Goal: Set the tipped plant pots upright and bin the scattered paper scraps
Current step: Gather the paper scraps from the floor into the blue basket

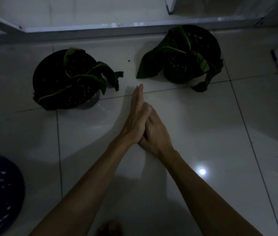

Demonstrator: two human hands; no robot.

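Two dark plant pots stand on the white tiled floor, their openings facing up at me. The left pot [38, 77] holds soil and drooping green leaves [90, 74]. The right pot [215, 45] sits near the back ledge, with large leaves [153, 63] spilling over its front and right side. My left hand [135, 116] is flat with straight fingers, pressed palm to palm against my right hand [153, 132], whose fingers are bent. Both hover over the floor in front of the pots and I see nothing in either. No paper scraps show on the floor.
A dark blue perforated bin [0, 193] stands at the lower left. A white metal frame [100, 28] runs along the back. Small soil crumbs [129, 60] dot the tiles. My toes [109, 227] show at the bottom edge. The light is dim.
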